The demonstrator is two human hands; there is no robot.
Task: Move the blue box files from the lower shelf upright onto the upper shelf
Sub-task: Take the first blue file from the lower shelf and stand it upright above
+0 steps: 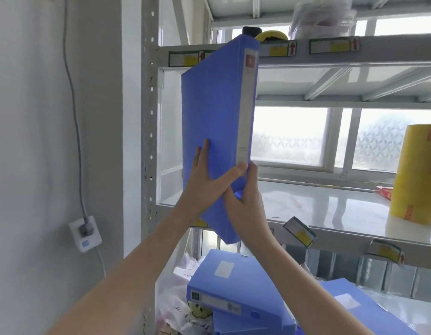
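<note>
Your left hand and right hand fingers clamped on upright blue box file, upper shelf right, more files near below.

This looks like a storeroom or the back room of an office. A grey metal rack with perforated posts stands against a plain wall, and its shelf edges carry small labels. On the right stands a big yellow roll. Low and near lie blue box files and plastic bags. A wall socket is on the left.
</note>
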